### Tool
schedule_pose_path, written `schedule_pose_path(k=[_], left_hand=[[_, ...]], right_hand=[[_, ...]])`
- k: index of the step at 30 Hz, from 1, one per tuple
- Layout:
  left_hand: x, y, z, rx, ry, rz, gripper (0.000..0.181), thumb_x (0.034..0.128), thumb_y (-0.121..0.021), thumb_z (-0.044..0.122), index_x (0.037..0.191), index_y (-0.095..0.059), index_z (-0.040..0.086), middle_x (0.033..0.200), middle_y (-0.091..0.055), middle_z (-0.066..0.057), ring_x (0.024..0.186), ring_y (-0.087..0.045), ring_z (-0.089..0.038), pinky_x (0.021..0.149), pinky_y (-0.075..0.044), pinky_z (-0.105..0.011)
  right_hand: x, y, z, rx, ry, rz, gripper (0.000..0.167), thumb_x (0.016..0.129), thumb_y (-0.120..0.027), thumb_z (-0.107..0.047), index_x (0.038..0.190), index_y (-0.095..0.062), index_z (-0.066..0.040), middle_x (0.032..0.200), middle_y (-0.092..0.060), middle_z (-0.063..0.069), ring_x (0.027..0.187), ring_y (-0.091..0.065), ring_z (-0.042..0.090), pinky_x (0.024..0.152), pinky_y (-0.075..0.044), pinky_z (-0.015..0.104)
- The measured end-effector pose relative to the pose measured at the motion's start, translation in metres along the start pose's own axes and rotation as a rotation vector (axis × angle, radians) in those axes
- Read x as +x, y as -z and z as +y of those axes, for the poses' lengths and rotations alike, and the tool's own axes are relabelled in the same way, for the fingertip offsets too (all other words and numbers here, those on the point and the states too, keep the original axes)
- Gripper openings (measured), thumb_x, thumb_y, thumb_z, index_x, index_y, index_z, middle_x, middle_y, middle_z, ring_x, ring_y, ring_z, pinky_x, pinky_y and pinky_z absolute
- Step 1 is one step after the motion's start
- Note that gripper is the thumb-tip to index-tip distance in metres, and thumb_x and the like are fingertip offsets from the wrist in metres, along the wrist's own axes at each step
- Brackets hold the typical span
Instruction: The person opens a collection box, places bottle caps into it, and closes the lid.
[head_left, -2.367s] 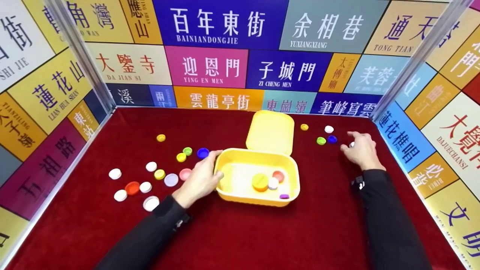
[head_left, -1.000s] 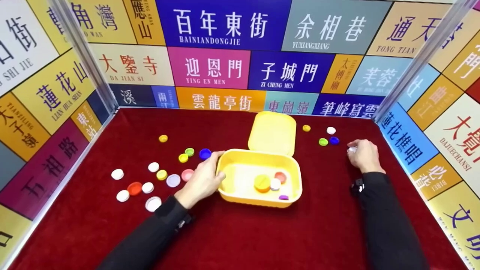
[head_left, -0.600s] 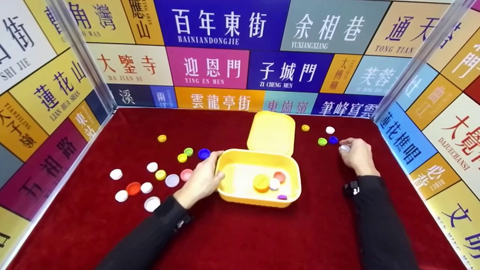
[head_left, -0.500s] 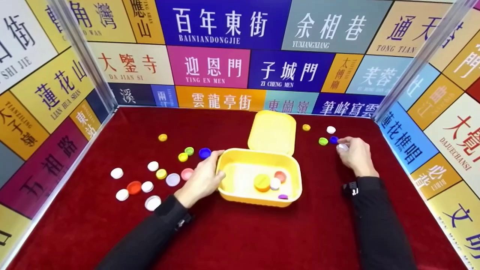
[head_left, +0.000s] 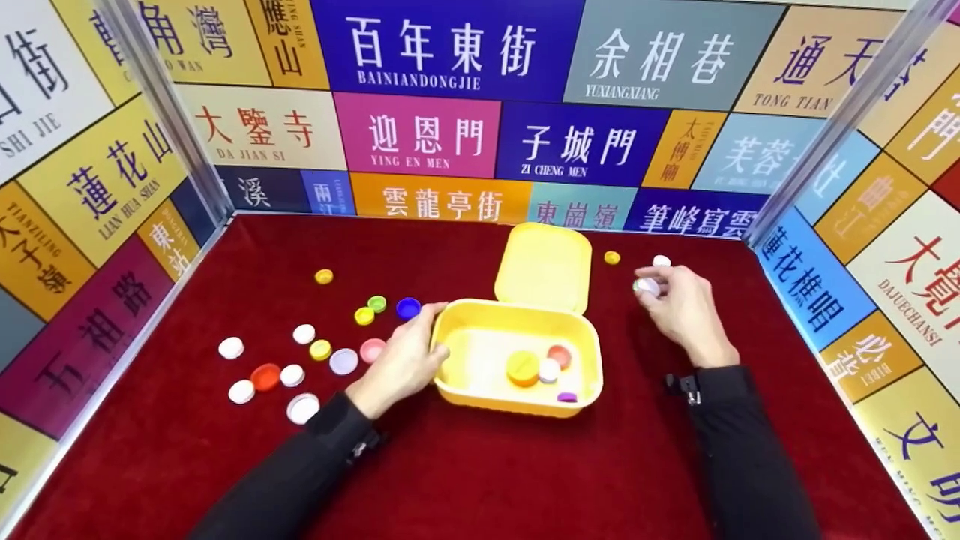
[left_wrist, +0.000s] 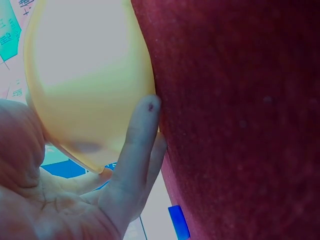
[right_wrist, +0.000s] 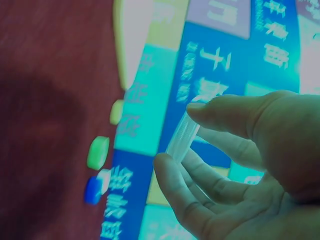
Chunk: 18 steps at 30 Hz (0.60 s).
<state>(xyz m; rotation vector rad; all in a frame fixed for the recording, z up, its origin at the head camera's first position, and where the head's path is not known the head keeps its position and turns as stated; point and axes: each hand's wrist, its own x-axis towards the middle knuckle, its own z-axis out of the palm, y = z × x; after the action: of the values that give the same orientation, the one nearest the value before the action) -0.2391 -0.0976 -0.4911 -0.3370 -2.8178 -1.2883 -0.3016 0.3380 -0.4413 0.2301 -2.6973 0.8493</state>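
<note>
A yellow plastic box [head_left: 517, 401] stands in the middle of the table. My left hand [head_left: 401, 364] grips its left wall, thumb over the rim and fingers outside. Inside lie an orange cap [head_left: 523, 368], a white cap [head_left: 549, 370], a pinkish-red cap [head_left: 559, 354] and a purple cap [head_left: 567, 397]. Raised off the table, a white bottle cap [right_wrist: 182, 137] is pinched between thumb and finger of my right hand [head_left: 686, 311]. Below that hand are a green cap [right_wrist: 98, 153] and a blue cap [right_wrist: 93, 190], mostly hidden in the head view.
Behind the box lies its yellow lid [head_left: 544, 266]. Several loose caps, such as a red cap [head_left: 265, 377] and a lilac cap [head_left: 343, 361], are scattered on the left. A yellow cap [head_left: 612, 257] and a white cap [head_left: 661, 261] lie at back right. Printed panels enclose the table.
My right hand reached a white cap at the far right, pinched it, lifted it and carried it left, over the green and blue caps. My left hand has stayed on the box.
</note>
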Motion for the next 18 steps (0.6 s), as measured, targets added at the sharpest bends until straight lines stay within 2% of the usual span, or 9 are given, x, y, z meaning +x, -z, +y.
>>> schedule_pose_path(k=[9, 14, 18], left_hand=[[0.000, 0.000, -0.001, 0.004, -0.008, 0.006, 0.066, 0.1066, -0.071, 0.004, 0.170, -0.052, 0.009, 0.159, -0.071, -0.019, 0.134, -0.076, -0.037, 0.117, -0.064, -0.055], [0.000, 0.000, -0.001, -0.004, -0.018, 0.007, 0.065, 0.1062, -0.071, 0.004, 0.169, -0.053, 0.009, 0.159, -0.071, -0.018, 0.135, -0.076, -0.036, 0.118, -0.064, -0.055], [-0.001, -0.001, -0.001, -0.005, -0.018, 0.007, 0.065, 0.1064, -0.071, 0.003, 0.169, -0.053, 0.010, 0.159, -0.071, -0.018, 0.133, -0.076, -0.035, 0.117, -0.064, -0.055]], right_hand=[[-0.010, -0.017, -0.050, 0.064, 0.091, -0.075, 0.031, 0.107, -0.082, -0.011, 0.137, -0.084, -0.004, 0.127, -0.081, 0.025, 0.107, -0.084, 0.041, 0.099, -0.070, 0.060], [-0.018, -0.028, -0.071, 0.067, 0.175, -0.101, 0.030, 0.106, -0.084, -0.009, 0.135, -0.085, -0.003, 0.121, -0.081, 0.023, 0.100, -0.084, 0.036, 0.094, -0.072, 0.056], [-0.024, -0.036, -0.083, 0.083, 0.228, -0.153, 0.029, 0.105, -0.084, -0.007, 0.134, -0.085, -0.004, 0.122, -0.082, 0.020, 0.100, -0.083, 0.034, 0.094, -0.071, 0.056]])
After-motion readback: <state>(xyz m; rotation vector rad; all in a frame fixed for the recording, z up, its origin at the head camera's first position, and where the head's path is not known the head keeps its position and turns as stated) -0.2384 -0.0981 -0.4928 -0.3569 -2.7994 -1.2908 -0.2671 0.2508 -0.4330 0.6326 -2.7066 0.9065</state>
